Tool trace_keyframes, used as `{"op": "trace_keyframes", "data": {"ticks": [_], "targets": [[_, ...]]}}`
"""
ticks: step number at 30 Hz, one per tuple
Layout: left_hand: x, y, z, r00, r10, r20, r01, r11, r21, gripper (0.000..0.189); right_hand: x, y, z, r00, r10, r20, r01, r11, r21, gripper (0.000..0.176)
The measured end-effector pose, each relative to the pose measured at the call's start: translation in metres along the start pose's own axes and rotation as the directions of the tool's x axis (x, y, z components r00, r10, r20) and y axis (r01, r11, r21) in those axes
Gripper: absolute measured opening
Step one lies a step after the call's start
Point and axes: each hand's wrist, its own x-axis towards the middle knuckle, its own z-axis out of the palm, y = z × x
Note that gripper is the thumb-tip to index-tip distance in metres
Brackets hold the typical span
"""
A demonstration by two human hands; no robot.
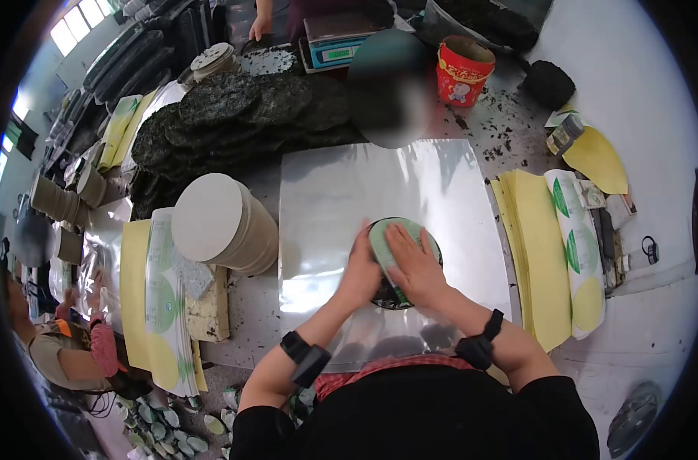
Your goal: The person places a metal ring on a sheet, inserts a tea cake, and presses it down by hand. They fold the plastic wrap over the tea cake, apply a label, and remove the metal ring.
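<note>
A round dark tea cake lies on a silver foil sheet in the middle of the table. A green paper label rests on top of the cake. My left hand cups the cake's left side with fingers curled on its edge. My right hand lies flat on the label, fingers spread, pressing down. Both wrists wear black bands.
A pile of dark tea cakes fills the back left. A stack of white round discs leans left of the foil. Yellow sheets and printed wrappers lie right; more lie left. A red cup and scale stand behind. Another person sits at left.
</note>
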Motion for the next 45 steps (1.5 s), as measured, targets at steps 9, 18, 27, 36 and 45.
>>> {"op": "trace_keyframes", "data": {"ticks": [9, 18, 27, 36, 45], "targets": [[-0.009, 0.002, -0.003, 0.766, 0.410, 0.495, -0.643, 0.513, 0.570, 0.054, 0.010, -0.014, 0.027, 0.962, -0.055, 0.268, 0.155, 0.917, -0.368, 0.070], [0.010, 0.030, -0.020, 0.892, 0.447, -0.065, -0.290, 0.677, 0.676, 0.017, 0.010, -0.017, 0.009, 0.955, -0.096, 0.281, 0.162, 0.961, -0.223, 0.071], [-0.019, 0.179, -0.104, 0.937, 0.348, -0.028, -0.202, 0.605, 0.771, 0.014, 0.001, -0.005, -0.115, 0.825, 0.330, -0.459, 0.096, 0.719, 0.688, 0.039], [0.037, 0.011, -0.073, 0.984, -0.166, 0.065, 0.117, 0.878, 0.464, 0.019, -0.053, -0.073, -0.034, 0.711, -0.661, 0.240, 0.318, 0.607, 0.729, 0.029], [0.249, 0.001, -0.056, 0.917, 0.320, 0.237, -0.306, 0.184, 0.934, 0.025, -0.100, 0.105, -0.012, 0.849, 0.476, -0.230, -0.529, 0.781, -0.334, 0.070]]}}
